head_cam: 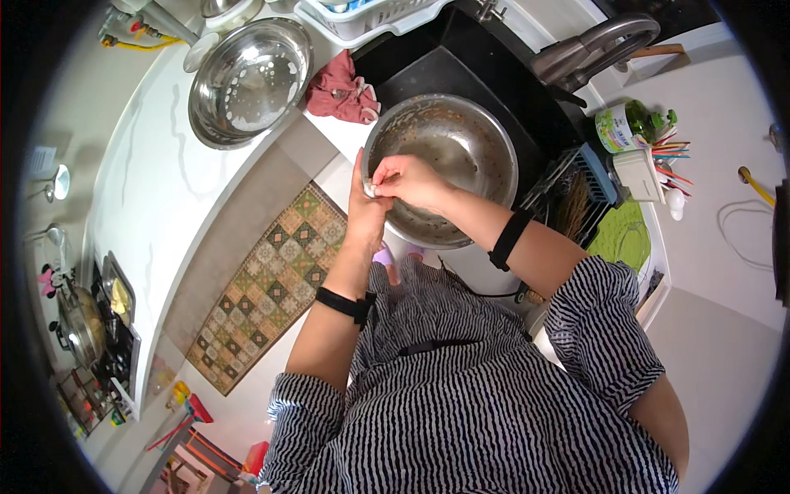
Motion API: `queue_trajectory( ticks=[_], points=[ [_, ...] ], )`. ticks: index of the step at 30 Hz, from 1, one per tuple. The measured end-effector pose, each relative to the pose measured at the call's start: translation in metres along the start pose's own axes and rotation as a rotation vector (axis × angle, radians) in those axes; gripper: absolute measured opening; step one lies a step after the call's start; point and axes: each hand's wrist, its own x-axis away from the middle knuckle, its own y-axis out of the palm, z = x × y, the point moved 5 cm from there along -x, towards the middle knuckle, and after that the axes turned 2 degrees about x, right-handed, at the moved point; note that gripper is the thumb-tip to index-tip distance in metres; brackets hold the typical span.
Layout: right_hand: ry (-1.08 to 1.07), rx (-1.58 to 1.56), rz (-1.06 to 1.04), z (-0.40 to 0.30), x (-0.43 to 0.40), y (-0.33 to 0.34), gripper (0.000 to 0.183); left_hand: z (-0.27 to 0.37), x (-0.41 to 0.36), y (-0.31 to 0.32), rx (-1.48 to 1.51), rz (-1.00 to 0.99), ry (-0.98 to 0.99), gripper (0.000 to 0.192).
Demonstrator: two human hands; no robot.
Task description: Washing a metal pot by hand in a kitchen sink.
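Note:
A dirty stainless steel basin [460,145] with brownish residue on its inner wall rests at the front of the black sink [426,71]. My left hand [368,200] is upright at the basin's left rim, its fingers pointing away from me and its palm against the rim. Above that rim my right hand [410,182] pinches a small whitish thing [373,188] between thumb and fingertips, close to my left palm. What that thing is, I cannot tell. Left of the basin a crumpled pink cloth [342,92] lies on the counter.
Another steel basin [213,117] with suds stands on the white counter [139,154]. A grey faucet [574,52] rises behind the sink. At right are a green soap bottle [623,126], a wire rack [565,191] and a green mat [620,234]. A white plastic basket [370,21] is at the back.

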Motion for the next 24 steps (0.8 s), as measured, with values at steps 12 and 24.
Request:
queue_trajectory(
  ticks=[12, 24],
  points=[
    [-0.157, 0.044, 0.434, -0.009, -0.026, -0.015, 0.011, -0.022, -0.008, -0.009, -0.069, -0.008, -0.037, 0.084],
    [-0.043, -0.183, 0.713, 0.007, -0.046, -0.052, 0.009, -0.011, -0.005, 0.001, -0.111, 0.068, 0.026, 0.066]
  ],
)
